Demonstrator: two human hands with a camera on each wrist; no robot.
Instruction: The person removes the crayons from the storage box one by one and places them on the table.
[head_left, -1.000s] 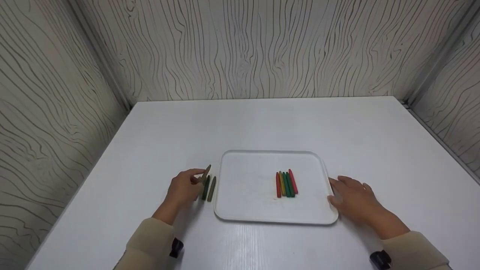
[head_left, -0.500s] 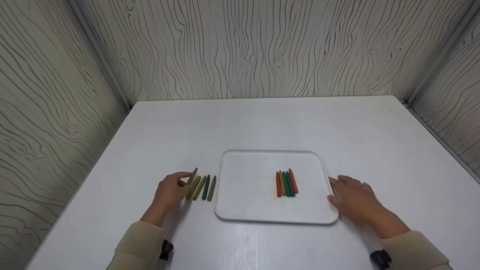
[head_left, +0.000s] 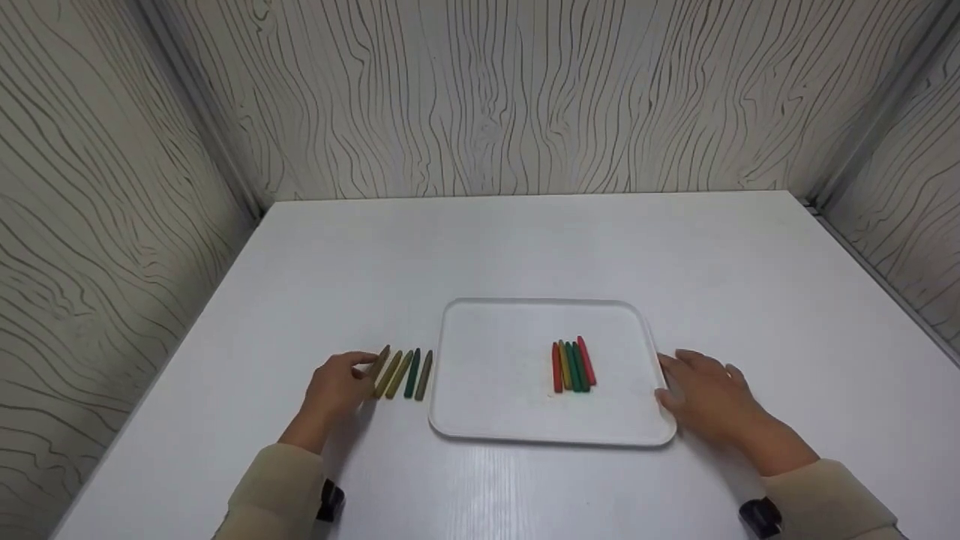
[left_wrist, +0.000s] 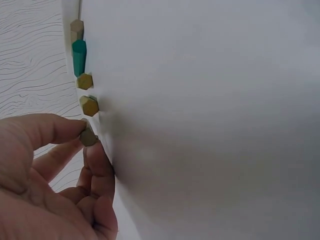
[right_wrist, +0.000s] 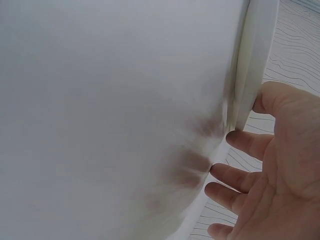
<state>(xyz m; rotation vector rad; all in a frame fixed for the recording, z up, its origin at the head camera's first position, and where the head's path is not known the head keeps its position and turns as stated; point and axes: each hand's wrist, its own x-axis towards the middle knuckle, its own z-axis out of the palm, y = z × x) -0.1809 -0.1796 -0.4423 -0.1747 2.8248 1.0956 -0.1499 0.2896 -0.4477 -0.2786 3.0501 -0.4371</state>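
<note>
While the left hand (head_left: 330, 391) pinches the leftmost brown, hexagonal, wax-looking crayon (head_left: 382, 361) between thumb and fingertips, left of the white rectangular plastic-looking tray (head_left: 491, 367), the right hand (head_left: 712, 401) touches the tray's edge, fingers loosely extended. Crayon likely light, stiff, snappable; best held mid-length.

One tray (head_left: 487, 405) touched the right hand (head_left: 709, 397) and bore five crayons (head_left: 572, 367) off to that hand's left, while one crayon (head_left: 382, 361) was pinched in the left hand (head_left: 331, 390) and four loose crayons (head_left: 412, 373) lay side by side just right of that hand.
</note>
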